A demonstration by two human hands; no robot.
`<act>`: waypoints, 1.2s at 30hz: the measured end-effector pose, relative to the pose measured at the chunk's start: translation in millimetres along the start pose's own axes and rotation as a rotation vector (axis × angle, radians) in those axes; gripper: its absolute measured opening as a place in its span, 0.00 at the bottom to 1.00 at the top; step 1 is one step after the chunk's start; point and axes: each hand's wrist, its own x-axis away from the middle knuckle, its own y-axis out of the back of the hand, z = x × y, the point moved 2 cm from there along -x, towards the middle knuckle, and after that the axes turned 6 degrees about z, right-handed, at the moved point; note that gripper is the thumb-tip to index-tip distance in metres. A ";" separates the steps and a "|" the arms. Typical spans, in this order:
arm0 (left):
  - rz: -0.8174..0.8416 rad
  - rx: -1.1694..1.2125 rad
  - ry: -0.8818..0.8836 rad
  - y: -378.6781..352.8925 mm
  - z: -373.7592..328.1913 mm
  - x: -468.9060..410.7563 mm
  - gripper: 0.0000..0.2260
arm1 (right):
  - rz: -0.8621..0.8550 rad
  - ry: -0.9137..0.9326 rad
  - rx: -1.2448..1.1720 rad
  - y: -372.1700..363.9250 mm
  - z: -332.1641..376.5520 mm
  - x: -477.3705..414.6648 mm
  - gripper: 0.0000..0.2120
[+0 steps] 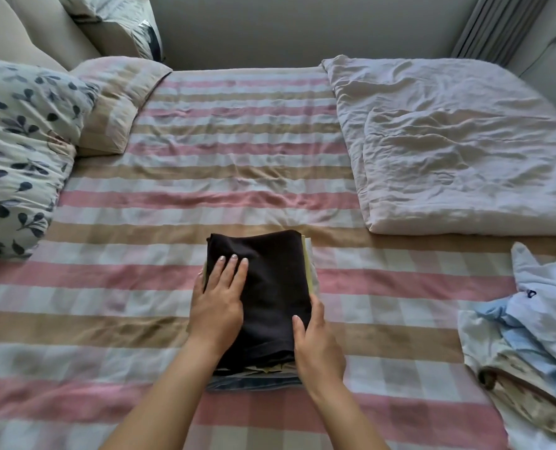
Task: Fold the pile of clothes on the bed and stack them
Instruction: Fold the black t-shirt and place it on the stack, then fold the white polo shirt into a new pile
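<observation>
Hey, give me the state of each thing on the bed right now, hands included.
Stack: neat, several layers.
Black garment: folded, topmost.
Left hand: flat, pressing garment.
Right hand: against stack's right side, thumb on top.
Loose clothes: unfolded, at right.
Duvet: folded, far right.

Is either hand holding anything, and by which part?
Left hand only presses flat on the black garment. Right hand brackets the stack at its right edge, thumb on top; grip cannot be told.

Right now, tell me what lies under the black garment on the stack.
Under the black garment, edges of a yellow-green layer, a pale layer and a blue bottom layer show. Their middles are covered, so the full count is unknown.
</observation>
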 end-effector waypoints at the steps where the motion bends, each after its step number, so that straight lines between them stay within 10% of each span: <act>1: 0.077 0.029 0.053 -5.1 5.8 -10.0 0.26 | -0.003 0.000 0.016 0.4 -1.9 -0.1 0.22; 9: 0.071 0.211 0.235 -10.8 11.3 -17.2 0.24 | -0.015 -0.070 -0.059 16.1 -26.0 1.8 0.17; 14: -0.178 0.291 -0.077 23.0 -88.5 13.3 0.17 | -0.108 -0.155 -0.125 70.9 -84.6 30.4 0.15; 30: 0.314 0.448 -0.475 -61.3 -426.5 66.2 0.09 | -0.352 -0.357 0.056 256.9 -297.5 79.6 0.10; 36: 0.506 0.897 -0.208 -95.6 -487.8 56.1 0.08 | -0.448 -0.173 0.290 260.4 -320.4 52.4 0.12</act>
